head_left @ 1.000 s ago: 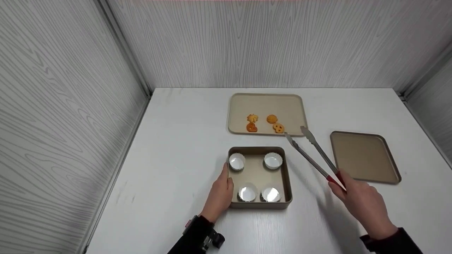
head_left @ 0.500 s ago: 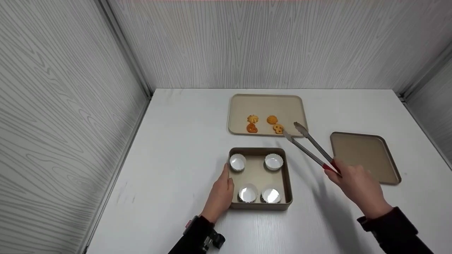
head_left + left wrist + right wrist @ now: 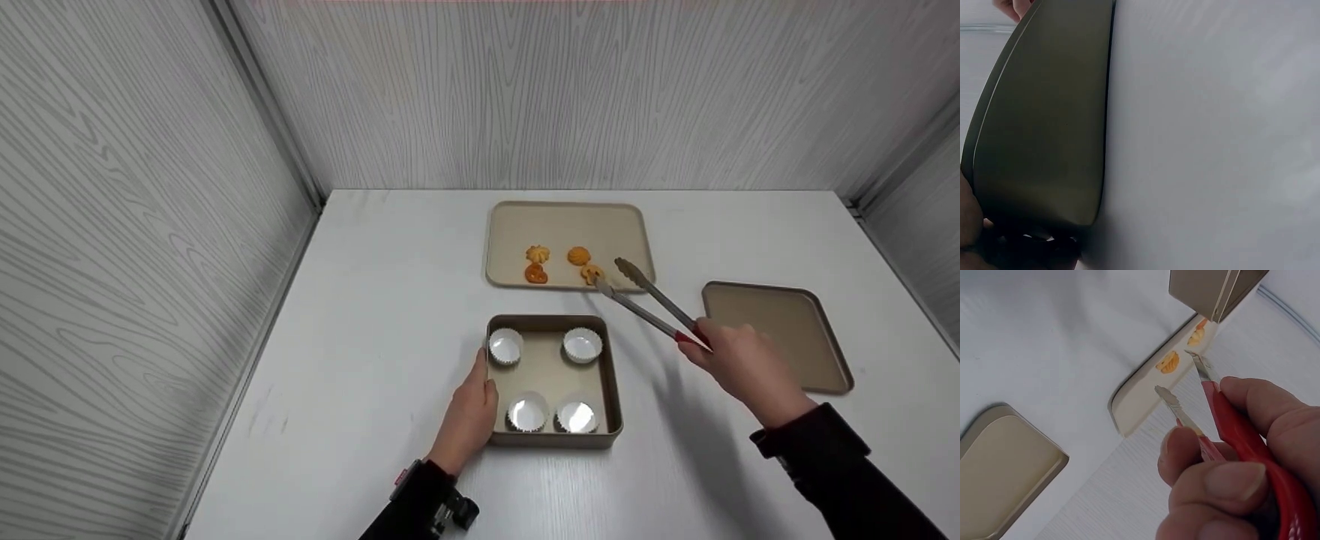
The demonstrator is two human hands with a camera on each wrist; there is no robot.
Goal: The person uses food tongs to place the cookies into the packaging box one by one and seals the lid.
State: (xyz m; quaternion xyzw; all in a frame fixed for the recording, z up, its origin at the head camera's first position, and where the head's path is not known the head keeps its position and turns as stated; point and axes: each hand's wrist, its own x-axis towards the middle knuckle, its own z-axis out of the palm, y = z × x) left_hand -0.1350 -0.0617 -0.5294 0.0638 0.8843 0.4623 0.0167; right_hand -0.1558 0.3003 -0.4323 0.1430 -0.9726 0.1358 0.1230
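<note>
Left hand: thumb at the rim, fingers along the outer left wall, it holds the deep square pan from the side; a light, steady hold seems best, as a push could slide the pan across the white desk.
White cups: four fluted ones inside the pan, one by each far corner, two side by side along the near wall, bright with glare.
Right hand: wrapped round the red grips of the tongs, whose metal arms stand apart.
Brown tray: flat on the desk, right of the tongs.
Tong tips: over the far tray; the nearer one overlaps the holed cookie, though I cannot tell if they touch.
Good technique: straddle that cookie with both tips, stay clear of the tray rim, then squeeze gently; it looks brittle, and the swirled cookie just behind could get nudged.
Other cookies: a flower-shaped cookie with a darker cookie just nearer, both on the far tray's left half.
Back wall: pale wood-grain pattern.
Writing: no brand or label readable anywhere.
</note>
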